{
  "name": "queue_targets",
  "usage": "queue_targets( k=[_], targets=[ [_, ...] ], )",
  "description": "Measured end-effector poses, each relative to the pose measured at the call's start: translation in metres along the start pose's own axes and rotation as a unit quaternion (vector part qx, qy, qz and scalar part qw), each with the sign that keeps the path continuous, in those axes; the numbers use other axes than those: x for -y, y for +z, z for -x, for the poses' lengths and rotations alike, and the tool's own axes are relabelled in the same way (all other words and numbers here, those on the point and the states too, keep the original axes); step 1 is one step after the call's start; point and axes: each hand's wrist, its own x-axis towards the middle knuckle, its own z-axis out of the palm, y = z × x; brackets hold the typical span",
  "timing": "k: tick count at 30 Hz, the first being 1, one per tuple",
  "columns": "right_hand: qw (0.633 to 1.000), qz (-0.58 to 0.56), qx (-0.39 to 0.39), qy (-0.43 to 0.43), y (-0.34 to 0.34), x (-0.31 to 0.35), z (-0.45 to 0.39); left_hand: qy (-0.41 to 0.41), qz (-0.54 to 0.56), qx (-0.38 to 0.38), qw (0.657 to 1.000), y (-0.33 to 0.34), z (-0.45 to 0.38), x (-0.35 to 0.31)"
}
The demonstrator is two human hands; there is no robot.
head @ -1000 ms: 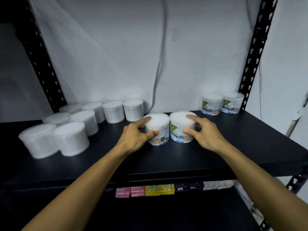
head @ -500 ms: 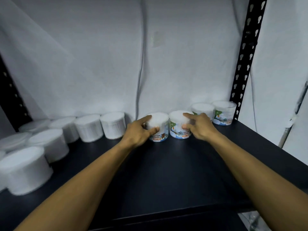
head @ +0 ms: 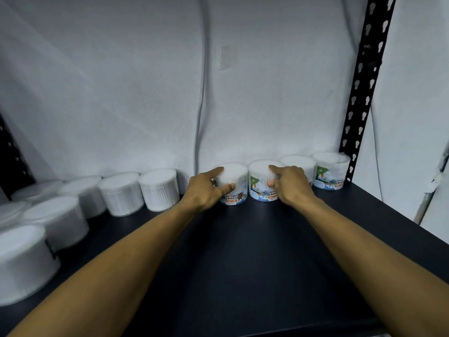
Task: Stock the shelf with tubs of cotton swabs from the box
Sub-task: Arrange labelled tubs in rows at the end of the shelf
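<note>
Two labelled tubs of cotton swabs stand side by side at the back of the black shelf (head: 243,251), close to the white wall. My left hand (head: 206,188) grips the left tub (head: 234,184), index finger on its lid and thumb across its front. My right hand (head: 291,186) grips the right tub (head: 261,188), fingers over the lid and thumb on the label. Two more labelled tubs stand to the right: one (head: 300,164) partly hidden behind my right hand, one (head: 330,171) by the upright. The box is out of view.
Several plain white tubs (head: 159,189) run in rows along the back left and the left side of the shelf. A black perforated upright (head: 364,76) rises at the back right corner. A white sheet covers the wall behind.
Both hands have pushed their tubs from mid-shelf back towards the wall, in line with the two tubs on the right. The camera has moved closer and lower.
</note>
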Motion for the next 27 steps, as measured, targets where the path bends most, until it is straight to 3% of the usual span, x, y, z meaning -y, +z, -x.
queue_targets(
  k=[8, 27],
  targets=[
    [0.997, 0.069, -0.016, -0.034, 0.004, 0.004, -0.004, -0.002, -0.013, -0.010, 1.000, 0.001, -0.007, -0.001],
    [0.994, 0.102, -0.005, -0.028, 0.008, 0.003, -0.009, 0.036, -0.091, -0.031, 0.995, 0.007, -0.009, 0.004]
  ],
)
